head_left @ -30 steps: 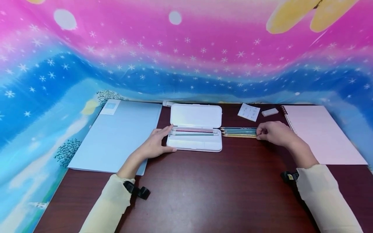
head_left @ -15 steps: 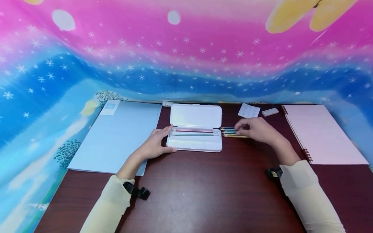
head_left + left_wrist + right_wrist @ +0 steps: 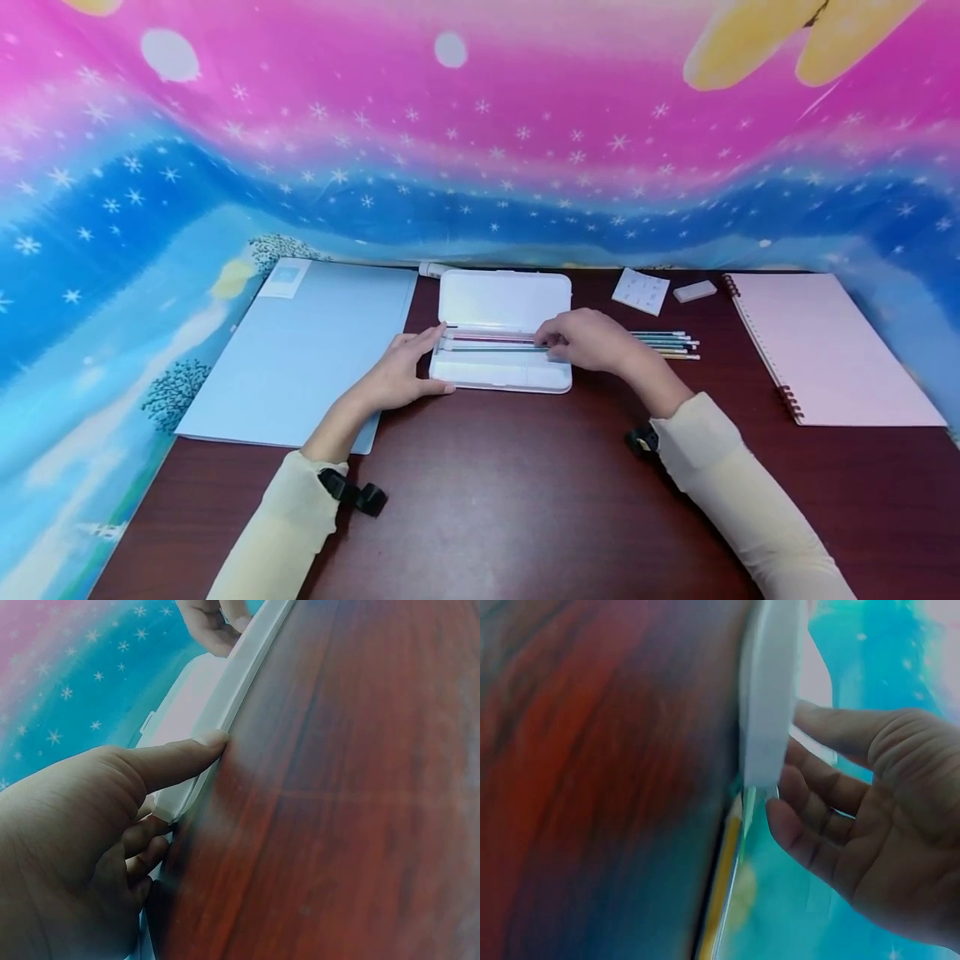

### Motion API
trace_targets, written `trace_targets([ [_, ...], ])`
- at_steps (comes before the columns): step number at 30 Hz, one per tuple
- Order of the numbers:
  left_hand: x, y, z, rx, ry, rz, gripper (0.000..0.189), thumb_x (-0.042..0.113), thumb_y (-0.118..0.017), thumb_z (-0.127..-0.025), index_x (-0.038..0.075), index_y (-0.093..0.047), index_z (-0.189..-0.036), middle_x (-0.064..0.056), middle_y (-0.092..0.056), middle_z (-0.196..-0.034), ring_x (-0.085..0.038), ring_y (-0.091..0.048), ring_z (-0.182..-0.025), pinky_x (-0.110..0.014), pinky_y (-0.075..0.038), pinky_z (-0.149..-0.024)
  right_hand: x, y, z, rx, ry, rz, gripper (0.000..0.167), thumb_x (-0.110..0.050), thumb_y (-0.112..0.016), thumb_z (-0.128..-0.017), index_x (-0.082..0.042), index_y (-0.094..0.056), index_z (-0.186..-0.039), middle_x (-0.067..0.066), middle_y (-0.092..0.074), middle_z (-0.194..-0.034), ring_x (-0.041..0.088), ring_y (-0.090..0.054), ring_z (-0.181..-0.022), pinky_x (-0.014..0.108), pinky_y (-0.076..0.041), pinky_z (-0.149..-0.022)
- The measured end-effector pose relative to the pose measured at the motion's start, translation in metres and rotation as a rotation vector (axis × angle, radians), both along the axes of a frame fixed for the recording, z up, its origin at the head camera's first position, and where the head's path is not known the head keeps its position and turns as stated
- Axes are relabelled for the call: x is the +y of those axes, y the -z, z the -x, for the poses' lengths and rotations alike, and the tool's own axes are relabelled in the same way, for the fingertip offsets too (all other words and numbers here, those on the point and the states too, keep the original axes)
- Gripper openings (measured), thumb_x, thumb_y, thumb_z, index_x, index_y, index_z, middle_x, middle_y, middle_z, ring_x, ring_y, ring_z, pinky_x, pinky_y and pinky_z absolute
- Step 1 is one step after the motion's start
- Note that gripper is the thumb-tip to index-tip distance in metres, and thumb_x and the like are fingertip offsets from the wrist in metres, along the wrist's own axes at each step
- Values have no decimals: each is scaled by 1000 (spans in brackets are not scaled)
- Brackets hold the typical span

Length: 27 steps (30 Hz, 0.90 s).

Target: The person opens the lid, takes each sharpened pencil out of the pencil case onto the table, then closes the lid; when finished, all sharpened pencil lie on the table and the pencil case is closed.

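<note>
A white pencil case (image 3: 480,372) lies with its lid (image 3: 502,297) raised at the back. My left hand (image 3: 397,367) holds its left end, the thumb (image 3: 180,759) along the front edge and the other fingers round the side. Inside, a dark red pencil (image 3: 487,338) and a green pencil (image 3: 495,348) lie lengthwise. Over the case's right end, my right hand (image 3: 596,337) has bent fingertips at the pencils' ends; whether it pinches one is hidden. To the right, several pencils (image 3: 663,343) lie side by side on the table, a yellow pencil (image 3: 721,885) nearest the front.
A light blue folder (image 3: 300,358) lies left, partly under my left wrist. A pink spiral notebook (image 3: 840,350) lies right. At the back are a white eraser (image 3: 694,290), a small printed paper (image 3: 641,290) and a white tube end (image 3: 431,268). A patterned cloth (image 3: 480,183) hangs behind the table.
My right hand has moved left, from the eraser ends of the table pencils across them to the right end of the pencil case. My left hand has stayed on the case.
</note>
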<state>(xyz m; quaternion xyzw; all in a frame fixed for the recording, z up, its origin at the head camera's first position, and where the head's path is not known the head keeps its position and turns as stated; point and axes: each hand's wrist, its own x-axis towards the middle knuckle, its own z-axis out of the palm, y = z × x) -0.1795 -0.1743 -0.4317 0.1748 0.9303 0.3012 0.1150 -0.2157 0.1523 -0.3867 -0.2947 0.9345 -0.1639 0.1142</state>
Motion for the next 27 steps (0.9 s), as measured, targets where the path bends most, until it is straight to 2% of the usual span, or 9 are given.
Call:
trace_targets([
  [3, 1, 0, 0, 1, 2, 6, 100, 42, -80, -86, 18, -22, -163, -10, -29, -167, -34, -30, -146, -55, -34, -116, -6, 4, -2, 13, -13, -62, 23, -16, -70, -96, -20, -76, -118, 0, -72, -98, 17, -58, -86, 39, -51, -85],
  [9, 1, 2, -1, -10, 2, 2, 100, 42, -81, -86, 19, -22, -163, -11, -28, -168, -34, -28, -147, -56, -33, -117, -12, 5, -4, 47, -33, -118, 9, -15, -70, -96, -21, -76, -98, -4, -67, -84, 17, -55, -80, 35, -47, -77],
  [12, 0, 3, 0, -9, -9, -2, 101, 41, -81, -85, 20, -22, -163, -10, -28, -168, -33, -28, -147, -56, -33, -117, -16, 3, -4, 63, -29, -138, 6, -17, -70, -95, -21, -74, -93, -3, -67, -82, 17, -56, -79, 34, -47, -73],
  [16, -1, 3, -2, 4, -8, 3, 100, 41, -81, -85, 18, -22, -163, -11, -29, -167, -35, -29, -146, -56, -33, -116, -18, 1, -6, 72, -6, -156, 4, -18, -71, -94, -20, -73, -96, -2, -66, -85, 17, -56, -80, 33, -46, -70],
  [19, -1, 4, -3, -8, -3, 5, 101, 42, -81, -85, 18, -22, -163, -11, -28, -167, -35, -28, -147, -56, -32, -117, -15, 2, -7, 68, 23, -127, 8, -19, -71, -94, -20, -73, -101, -3, -66, -89, 15, -57, -81, 33, -47, -70],
  [27, 0, 2, -1, 2, -3, 6, 100, 42, -80, -86, 20, -21, -164, -10, -28, -168, -34, -28, -147, -56, -33, -117, 15, -2, -5, 92, 76, 74, 14, -19, -71, -95, -18, -77, -108, -2, -74, -100, 14, -62, -85, 40, -53, -81],
])
